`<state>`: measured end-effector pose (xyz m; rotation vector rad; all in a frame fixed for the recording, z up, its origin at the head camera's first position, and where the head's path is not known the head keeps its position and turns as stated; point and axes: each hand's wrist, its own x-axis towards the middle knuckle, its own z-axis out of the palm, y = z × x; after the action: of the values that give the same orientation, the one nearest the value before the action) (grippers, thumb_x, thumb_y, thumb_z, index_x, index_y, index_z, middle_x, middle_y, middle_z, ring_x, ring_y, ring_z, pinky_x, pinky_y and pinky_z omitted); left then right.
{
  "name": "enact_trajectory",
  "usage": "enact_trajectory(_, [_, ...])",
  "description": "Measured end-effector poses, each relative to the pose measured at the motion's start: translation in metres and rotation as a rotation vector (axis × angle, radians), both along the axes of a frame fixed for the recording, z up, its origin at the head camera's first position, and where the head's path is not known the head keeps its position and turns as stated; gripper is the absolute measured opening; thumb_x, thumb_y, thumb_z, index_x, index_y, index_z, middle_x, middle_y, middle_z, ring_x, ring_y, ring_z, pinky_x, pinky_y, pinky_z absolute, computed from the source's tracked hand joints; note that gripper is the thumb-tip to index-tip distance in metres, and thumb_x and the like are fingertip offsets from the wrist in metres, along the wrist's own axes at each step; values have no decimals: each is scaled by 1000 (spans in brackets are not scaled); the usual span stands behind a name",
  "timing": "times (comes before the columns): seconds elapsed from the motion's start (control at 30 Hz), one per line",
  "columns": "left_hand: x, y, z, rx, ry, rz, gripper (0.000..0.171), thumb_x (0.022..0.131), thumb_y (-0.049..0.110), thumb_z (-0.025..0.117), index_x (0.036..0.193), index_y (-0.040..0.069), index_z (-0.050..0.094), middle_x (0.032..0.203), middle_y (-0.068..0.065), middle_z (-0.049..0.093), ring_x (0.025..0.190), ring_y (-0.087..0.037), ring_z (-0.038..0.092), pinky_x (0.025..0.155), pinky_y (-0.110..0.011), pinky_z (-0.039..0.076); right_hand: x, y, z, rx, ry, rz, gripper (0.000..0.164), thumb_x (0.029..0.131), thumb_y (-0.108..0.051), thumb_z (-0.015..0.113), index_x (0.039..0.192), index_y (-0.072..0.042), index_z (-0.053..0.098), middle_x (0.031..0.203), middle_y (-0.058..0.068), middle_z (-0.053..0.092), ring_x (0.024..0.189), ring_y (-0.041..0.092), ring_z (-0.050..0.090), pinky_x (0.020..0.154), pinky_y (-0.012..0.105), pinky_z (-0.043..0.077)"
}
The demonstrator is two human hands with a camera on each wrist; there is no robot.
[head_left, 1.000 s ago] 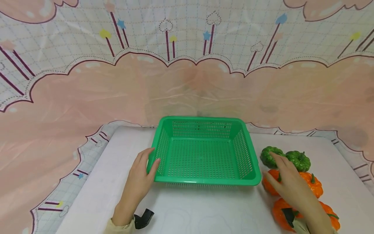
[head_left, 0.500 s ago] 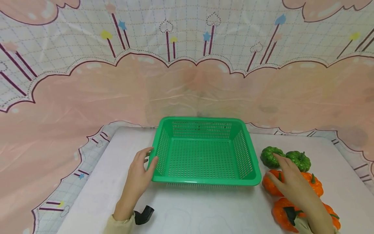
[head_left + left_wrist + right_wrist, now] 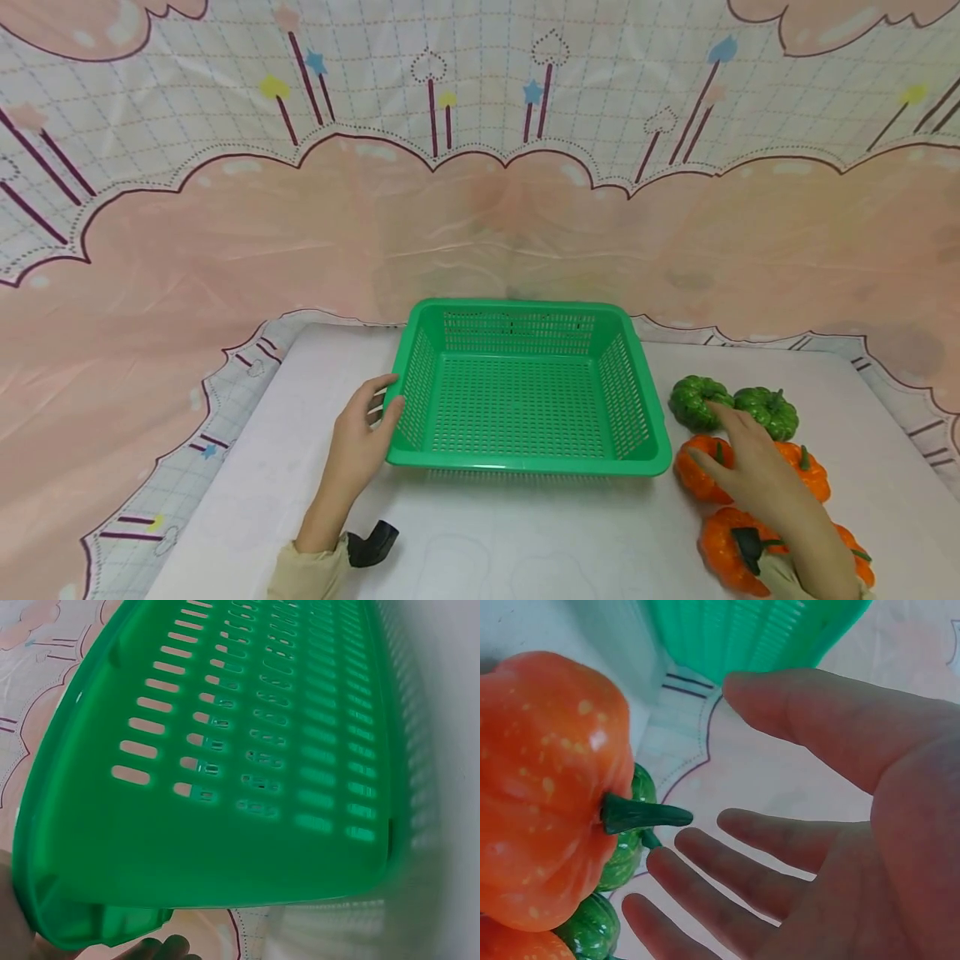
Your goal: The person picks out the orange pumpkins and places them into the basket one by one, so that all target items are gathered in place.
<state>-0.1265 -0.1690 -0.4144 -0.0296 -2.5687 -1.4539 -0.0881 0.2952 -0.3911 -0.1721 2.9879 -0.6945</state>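
Note:
A green plastic basket point(image 3: 525, 465) with slotted walls sits on the white table. My left hand point(image 3: 362, 437) is at its left side, thumb and fingers apart around the near-left rim; whether they touch it is hard to tell. The left wrist view shows the basket wall point(image 3: 225, 862) close up, with fingertips point(image 3: 174, 946) partly hidden below it. To the right, my right hand point(image 3: 761, 467) hovers with spread fingers over several small orange pumpkins point(image 3: 701, 479). It holds nothing. Two green pumpkins point(image 3: 767, 412) lie just beyond. An orange pumpkin point(image 3: 555, 787) stands left of the fingers in the right wrist view.
A patterned pink and white cloth point(image 3: 510, 225) hangs behind the table point(image 3: 480, 542) and shows along its sides. Black straps point(image 3: 372, 544) are at both wrists. The basket stands near the table's far edge.
My left hand has shifted slightly, its thumb drawing back a little toward the basket's left rim. My right hand has drifted slightly right. The basket and pumpkins stay in place.

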Motion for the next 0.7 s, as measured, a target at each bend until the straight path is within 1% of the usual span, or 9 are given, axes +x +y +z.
enact_trajectory(0.3, [1, 1, 0, 74, -29, -34, 41, 103, 20, 55, 142, 11, 50, 146, -17, 49, 128, -39, 54, 102, -53, 47, -2, 9, -4, -1, -79, -24, 82, 94, -36, 69, 146, 14, 29, 141, 40, 34, 124, 57, 37, 95, 74, 36])
enact_trajectory(0.43, [-1, 1, -2, 121, -53, -50, 42, 103, 19, 55, 144, 12, 47, 146, -17, 48, 125, -36, 57, 96, -50, 51, -3, 11, -5, 12, -92, -30, 84, 93, -37, 69, 145, 14, 30, 140, 40, 34, 124, 58, 37, 95, 74, 36])
enact_trajectory(0.53, [-2, 1, -3, 156, -72, -57, 43, 103, 18, 55, 145, 13, 46, 146, -16, 48, 126, -34, 57, 93, -48, 52, -4, 12, -5, 18, -103, -30, 84, 92, -40, 70, 145, 14, 31, 140, 40, 35, 123, 58, 38, 95, 73, 37])
enact_trajectory(0.7, [-2, 1, -3, 203, -91, -67, 44, 103, 16, 55, 146, 12, 45, 146, -16, 48, 129, -34, 54, 95, -46, 52, -5, 14, -7, 27, -118, -30, 86, 91, -43, 70, 143, 14, 34, 138, 39, 39, 121, 57, 41, 94, 72, 39])
